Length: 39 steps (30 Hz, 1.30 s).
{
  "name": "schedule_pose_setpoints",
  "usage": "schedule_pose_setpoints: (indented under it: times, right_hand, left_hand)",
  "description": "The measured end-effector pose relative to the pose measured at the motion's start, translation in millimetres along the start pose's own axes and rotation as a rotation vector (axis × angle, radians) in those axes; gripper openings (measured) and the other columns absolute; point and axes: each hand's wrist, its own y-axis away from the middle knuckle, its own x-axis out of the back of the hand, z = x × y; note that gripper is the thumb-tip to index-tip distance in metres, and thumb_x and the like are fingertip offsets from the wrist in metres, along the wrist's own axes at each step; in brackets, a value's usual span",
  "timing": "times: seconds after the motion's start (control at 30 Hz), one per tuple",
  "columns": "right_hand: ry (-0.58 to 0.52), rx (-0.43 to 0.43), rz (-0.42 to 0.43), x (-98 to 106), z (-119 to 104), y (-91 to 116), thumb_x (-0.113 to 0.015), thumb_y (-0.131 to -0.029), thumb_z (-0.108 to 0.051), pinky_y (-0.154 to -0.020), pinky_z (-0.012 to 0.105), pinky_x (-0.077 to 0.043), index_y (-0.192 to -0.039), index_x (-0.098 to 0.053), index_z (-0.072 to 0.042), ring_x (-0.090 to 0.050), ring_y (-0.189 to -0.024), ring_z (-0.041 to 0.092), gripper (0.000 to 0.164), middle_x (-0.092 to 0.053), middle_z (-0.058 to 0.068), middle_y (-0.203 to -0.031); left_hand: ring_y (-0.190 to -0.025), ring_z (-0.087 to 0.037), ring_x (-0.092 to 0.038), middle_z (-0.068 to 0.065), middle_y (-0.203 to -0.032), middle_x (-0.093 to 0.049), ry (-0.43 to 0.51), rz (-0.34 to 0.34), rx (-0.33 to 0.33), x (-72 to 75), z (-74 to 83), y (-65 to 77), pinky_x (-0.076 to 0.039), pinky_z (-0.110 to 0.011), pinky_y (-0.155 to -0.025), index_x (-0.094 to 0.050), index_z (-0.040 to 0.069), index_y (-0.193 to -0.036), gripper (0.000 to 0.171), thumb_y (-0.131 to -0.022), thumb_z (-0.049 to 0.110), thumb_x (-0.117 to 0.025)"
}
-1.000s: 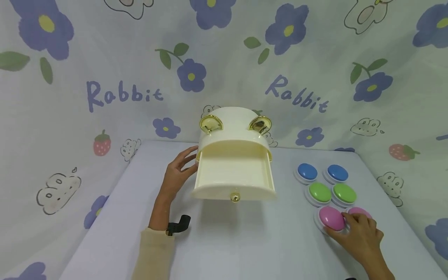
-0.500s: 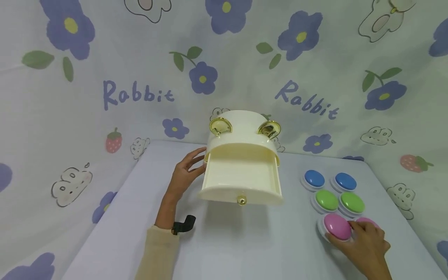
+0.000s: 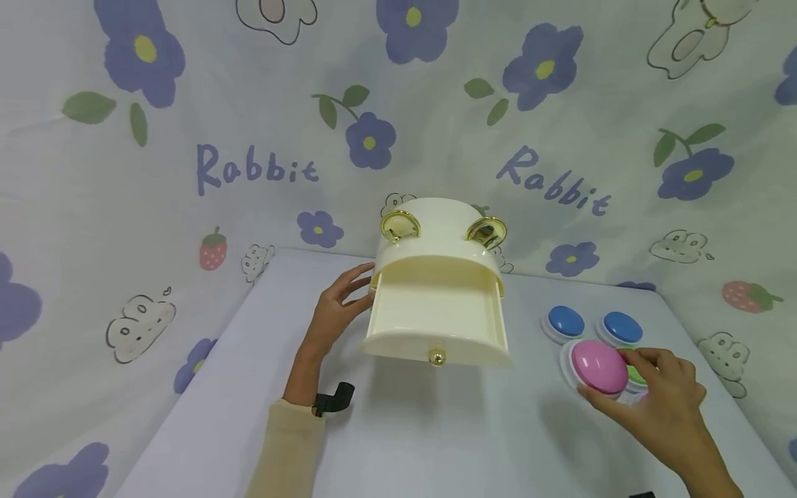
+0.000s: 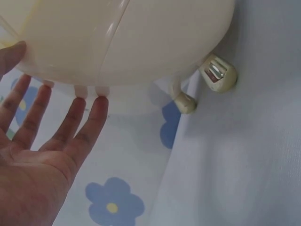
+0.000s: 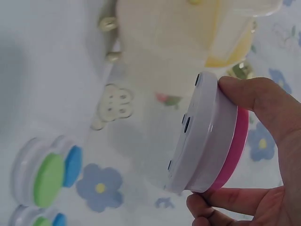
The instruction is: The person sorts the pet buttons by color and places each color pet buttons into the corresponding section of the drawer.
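My right hand (image 3: 672, 408) pinches a round push button (image 3: 599, 366) with a pink dome and white base, thumb and fingers on its rim. In the right wrist view the pink button (image 5: 202, 141) hangs tilted above the table, its underside showing dark marks. At the centre stands a cream box with gold ears (image 3: 436, 238), its drawer (image 3: 438, 311) pulled out with nothing in it. My left hand (image 3: 336, 315) is beside the box's left side. In the left wrist view the spread fingers of the left hand (image 4: 42, 165) touch or nearly touch the cream casing.
Two blue buttons (image 3: 566, 321) sit at the back right of the white table (image 3: 398, 449). A green button (image 3: 636, 377) shows partly behind my right hand. The drawer's gold knob (image 3: 437, 357) juts forward. A patterned cloth (image 3: 398, 104) hangs close behind the box.
My right hand has lifted the near-left pink button off the table and up in front of the green ones. My left hand stays by the box. The head view has shifted slightly.
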Motion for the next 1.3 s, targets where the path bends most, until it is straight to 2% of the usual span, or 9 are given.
schedule_pose_setpoints:
  times: [0.17,0.37,0.53,0.67,0.9,0.93,1.07,1.17,1.3]
  right_hand:
    - [-0.079,0.088,0.006,16.3,-22.8,-15.3,-0.096,-0.062,-0.037,-0.080,0.070,-0.021,-0.122,-0.061,0.010,-0.030,-0.119,0.050,0.084,-0.045,0.028,-0.121]
    - [-0.155,0.146,0.005,23.4,-50.5,-33.8,-0.097,-0.062,-0.034,-0.085,0.071,-0.020,-0.119,-0.064,0.006,-0.031,-0.120,0.045,0.077,-0.047,0.023,-0.121]
    - [-0.200,0.215,-0.001,21.8,-76.9,-47.0,-0.098,-0.061,-0.032,-0.080,0.063,-0.029,-0.120,-0.066,0.004,-0.034,-0.119,0.041,0.076,-0.049,0.017,-0.120]
    - [-0.227,0.273,-0.017,18.0,-97.2,-57.3,-0.097,-0.063,-0.032,-0.078,0.059,-0.031,-0.119,-0.067,0.002,-0.034,-0.120,0.040,0.072,-0.049,0.015,-0.119]
    - [-0.272,0.313,-0.059,5.0,-126.8,-71.0,-0.095,-0.065,-0.038,-0.081,0.055,-0.034,-0.119,-0.069,-0.001,-0.037,-0.120,0.034,0.070,-0.051,0.012,-0.120]
    - [-0.281,0.318,-0.066,2.8,-130.5,-72.8,-0.095,-0.065,-0.038,-0.081,0.054,-0.034,-0.118,-0.069,-0.001,-0.037,-0.119,0.033,0.070,-0.051,0.012,-0.120]
    - [-0.305,0.333,-0.096,-5.8,-145.4,-79.6,-0.094,-0.066,-0.040,-0.082,0.052,-0.038,-0.117,-0.070,-0.001,-0.038,-0.118,0.031,0.068,-0.051,0.010,-0.118]
    - [-0.315,0.341,-0.126,-12.5,-156.4,-84.6,-0.094,-0.066,-0.039,-0.083,0.049,-0.040,-0.118,-0.070,-0.002,-0.038,-0.118,0.028,0.069,-0.051,0.009,-0.117]
    - [-0.318,0.365,-0.172,-21.4,-173.1,-90.8,-0.094,-0.066,-0.040,-0.083,0.046,-0.040,-0.122,-0.068,-0.002,-0.036,-0.118,0.027,0.073,-0.049,0.007,-0.117]
  left_hand:
    - [-0.139,-0.032,-0.042,0.004,-0.155,-0.039,0.002,0.008,-0.006,1.3,-19.0,-5.6,-0.048,-0.051,-0.100,-0.049,0.024,-0.149,0.059,-0.095,0.018,-0.072]
    - [-0.137,-0.024,-0.045,0.010,-0.152,-0.041,0.000,0.014,-0.023,1.3,-19.9,-5.7,-0.048,-0.049,-0.100,-0.052,0.031,-0.146,0.057,-0.094,0.025,-0.074]
    - [-0.135,-0.023,-0.047,0.010,-0.150,-0.043,-0.012,0.023,-0.025,1.1,-20.0,-4.6,-0.049,-0.050,-0.099,-0.054,0.033,-0.144,0.056,-0.092,0.029,-0.075]
    - [-0.135,-0.024,-0.047,0.010,-0.150,-0.044,-0.007,0.029,-0.024,1.4,-20.4,-4.4,-0.048,-0.050,-0.100,-0.054,0.032,-0.144,0.056,-0.092,0.029,-0.076]
    - [-0.139,-0.040,-0.040,-0.003,-0.154,-0.041,0.014,0.006,-0.010,-1.1,8.2,3.4,-0.044,-0.054,-0.104,-0.049,0.013,-0.149,0.058,-0.095,0.016,-0.072]
    - [-0.139,-0.040,-0.040,-0.003,-0.154,-0.041,0.013,0.004,-0.011,-1.0,8.0,3.1,-0.043,-0.054,-0.104,-0.049,0.013,-0.149,0.058,-0.095,0.016,-0.072]
    - [-0.139,-0.037,-0.041,-0.002,-0.154,-0.040,0.007,0.002,-0.011,0.7,-5.6,-1.8,-0.042,-0.055,-0.105,-0.048,0.015,-0.149,0.059,-0.095,0.016,-0.071]
    - [-0.139,-0.032,-0.042,0.002,-0.154,-0.040,-0.002,0.006,-0.013,2.1,-17.6,-5.5,-0.043,-0.053,-0.105,-0.048,0.021,-0.150,0.060,-0.095,0.017,-0.072]
    - [-0.138,-0.031,-0.043,0.005,-0.153,-0.042,0.011,0.009,-0.027,2.9,-23.0,-6.1,-0.046,-0.050,-0.103,-0.051,0.026,-0.148,0.058,-0.094,0.019,-0.073]
